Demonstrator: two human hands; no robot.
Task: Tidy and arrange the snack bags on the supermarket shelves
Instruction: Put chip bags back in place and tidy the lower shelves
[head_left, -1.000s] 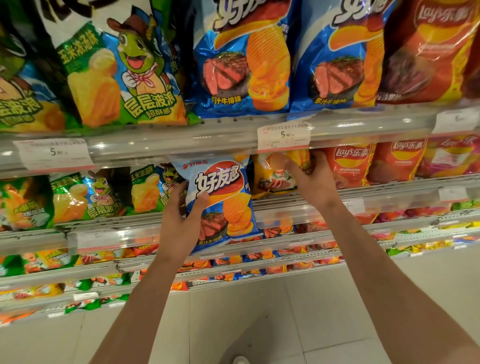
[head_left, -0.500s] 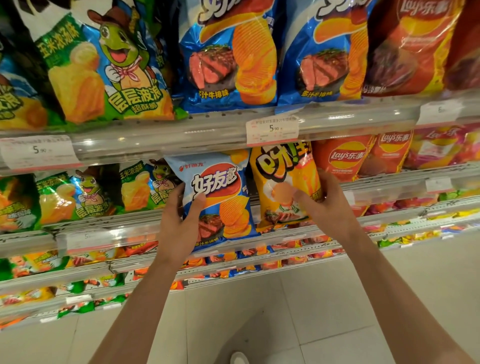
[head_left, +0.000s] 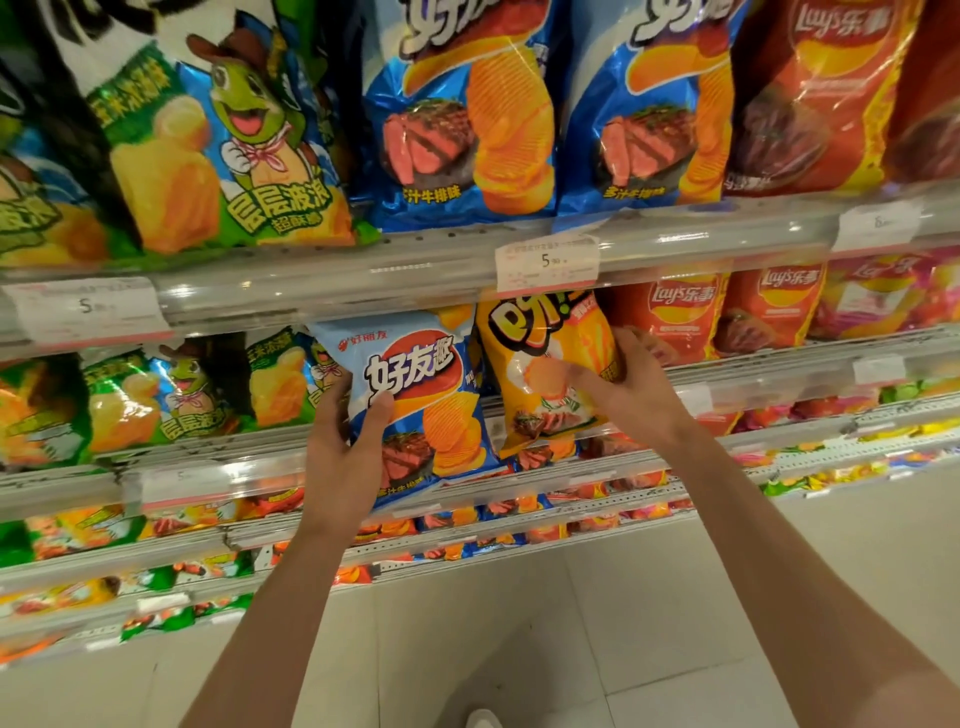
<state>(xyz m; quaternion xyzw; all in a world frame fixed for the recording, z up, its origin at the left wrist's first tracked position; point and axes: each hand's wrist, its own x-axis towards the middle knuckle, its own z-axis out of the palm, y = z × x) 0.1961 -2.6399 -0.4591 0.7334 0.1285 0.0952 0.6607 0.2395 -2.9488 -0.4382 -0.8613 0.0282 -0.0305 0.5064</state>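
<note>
At the shelf (head_left: 332, 291), left hand (head_left: 340, 457) grips blue bag (head_left: 415, 395), right hand (head_left: 634, 395) orange bag (head_left: 540, 364).

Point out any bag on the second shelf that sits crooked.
The blue steak-flavour bag in the left hand tilts and hangs over the shelf rail. The orange bag beside it, held by the right hand, also leans slightly.

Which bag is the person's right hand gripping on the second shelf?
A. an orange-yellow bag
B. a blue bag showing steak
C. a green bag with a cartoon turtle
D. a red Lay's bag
A: the right hand wraps around the orange-yellow bag, while the left hand holds the blue steak-flavour bag beside it.
</note>
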